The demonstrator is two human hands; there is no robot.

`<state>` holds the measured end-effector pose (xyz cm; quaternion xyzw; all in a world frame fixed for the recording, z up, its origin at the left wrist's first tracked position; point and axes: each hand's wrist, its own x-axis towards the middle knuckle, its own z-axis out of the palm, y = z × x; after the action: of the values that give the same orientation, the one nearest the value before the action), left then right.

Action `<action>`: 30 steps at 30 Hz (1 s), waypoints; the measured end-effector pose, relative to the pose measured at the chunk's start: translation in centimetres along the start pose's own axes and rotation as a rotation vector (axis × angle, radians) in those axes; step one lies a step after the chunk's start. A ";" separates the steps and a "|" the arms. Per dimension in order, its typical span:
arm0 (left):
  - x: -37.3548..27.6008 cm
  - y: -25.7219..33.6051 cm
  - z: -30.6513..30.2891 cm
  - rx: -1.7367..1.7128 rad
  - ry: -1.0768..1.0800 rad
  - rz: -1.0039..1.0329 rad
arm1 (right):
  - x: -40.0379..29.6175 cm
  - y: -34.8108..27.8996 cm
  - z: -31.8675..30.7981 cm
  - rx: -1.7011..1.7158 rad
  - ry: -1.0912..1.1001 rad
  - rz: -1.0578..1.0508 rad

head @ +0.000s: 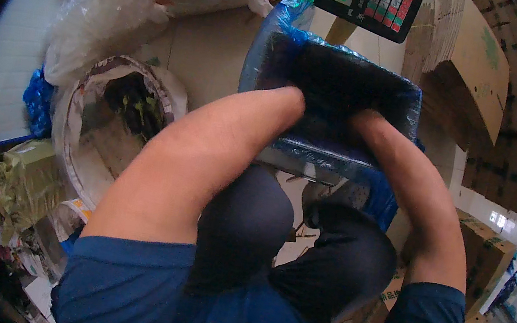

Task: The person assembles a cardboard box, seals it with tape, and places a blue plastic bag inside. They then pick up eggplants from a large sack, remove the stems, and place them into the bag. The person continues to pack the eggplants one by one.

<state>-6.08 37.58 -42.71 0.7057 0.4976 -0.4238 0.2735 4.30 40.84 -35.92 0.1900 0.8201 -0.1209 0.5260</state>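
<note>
Before me stands a box lined with blue plastic film [323,153], its inside in deep shadow. Both of my hands reach over its near side and vanish into the dark, so what they touch or hold is hidden. My left forearm [244,120] enters near the middle of the box, and my right forearm [401,156] on its right. Just beyond the box is a digital scale display [363,1] with two lit green windows and a keypad. Part of its post [340,31] shows underneath.
To my left, an open round-mouthed sack [70,137] holds dark vegetables [136,104] with green stalks. Clear plastic sheeting [106,19] is heaped behind it. Flattened cardboard boxes [471,67] stand at the far right. A closed carton [486,255] lies near my right elbow.
</note>
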 end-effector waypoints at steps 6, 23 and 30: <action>-3.1 -0.4 -0.9 -0.044 0.044 0.050 | 1.0 1.0 -0.5 -0.064 -0.154 0.029; -18.3 -7.1 3.5 -0.462 1.615 0.175 | 1.1 -0.3 -1.6 0.149 -0.053 -0.172; -12.9 -9.7 7.5 -1.012 1.308 0.083 | 2.8 0.0 0.3 -0.042 -0.182 0.044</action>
<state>-19.51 28.91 -34.77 0.6192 0.6605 0.3579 0.2289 3.50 41.24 -38.63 0.1852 0.7670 -0.1089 0.6046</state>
